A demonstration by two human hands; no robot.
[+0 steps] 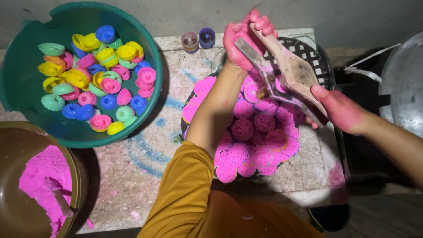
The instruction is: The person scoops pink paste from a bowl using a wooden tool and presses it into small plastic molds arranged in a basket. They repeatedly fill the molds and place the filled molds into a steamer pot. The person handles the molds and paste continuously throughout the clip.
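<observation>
Press (pixel 286 66), wooden, looks stiff and dusty-slick; left hand (pixel 242 37) wrapped round its top, right hand (pixel 337 108) gripping the lower end.

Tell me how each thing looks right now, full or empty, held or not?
Wooden press: held up by both hands, over the tray.
Left hand: closed on the press, pink-stained.
Right hand: holding the press's lower end.
Tray: nearly covered with pink noodle rounds.
Green basin: holds many coloured moulds.
Brown bowl: partly filled with pink dough.
</observation>
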